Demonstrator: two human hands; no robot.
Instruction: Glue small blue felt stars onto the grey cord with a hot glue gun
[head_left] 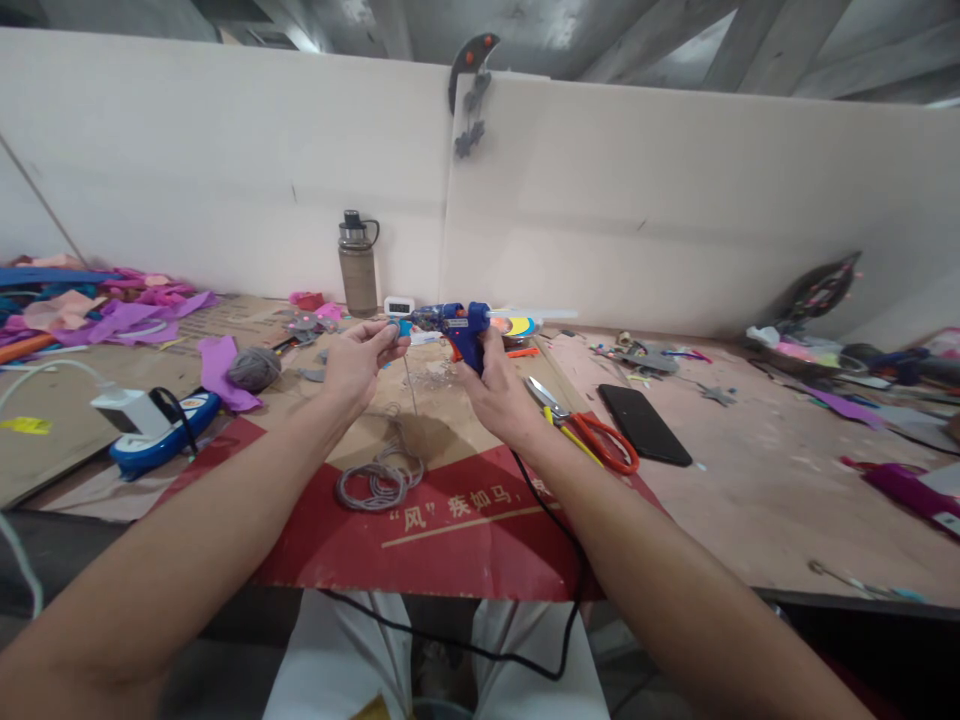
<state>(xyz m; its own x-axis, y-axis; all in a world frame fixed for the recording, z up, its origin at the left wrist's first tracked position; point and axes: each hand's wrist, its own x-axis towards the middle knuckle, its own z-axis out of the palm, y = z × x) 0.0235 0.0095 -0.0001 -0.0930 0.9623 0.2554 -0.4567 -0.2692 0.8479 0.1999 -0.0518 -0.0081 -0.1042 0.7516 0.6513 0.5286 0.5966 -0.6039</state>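
My right hand [496, 385] is wrapped round the handle of a blue hot glue gun [469, 330], whose nozzle points left. A translucent glue stick [536, 314] sticks out of its back end, and a black cord [551, 515] runs down from the grip. My left hand [364, 362] pinches a small blue piece [405, 328] close to the nozzle; whether the two touch I cannot tell. Grey cord [409, 385] hangs below that piece and leads down to a loose coil of grey cord [375, 484] on the red and brown board [480, 560].
Red-handled scissors [607, 440] and a black phone [643, 425] lie to the right. Leftward are a grey yarn ball [255, 369], a blue power strip [165, 440] with a white plug, and purple felt scraps [135, 318]. A bottle [358, 270] stands before the white partition [225, 150].
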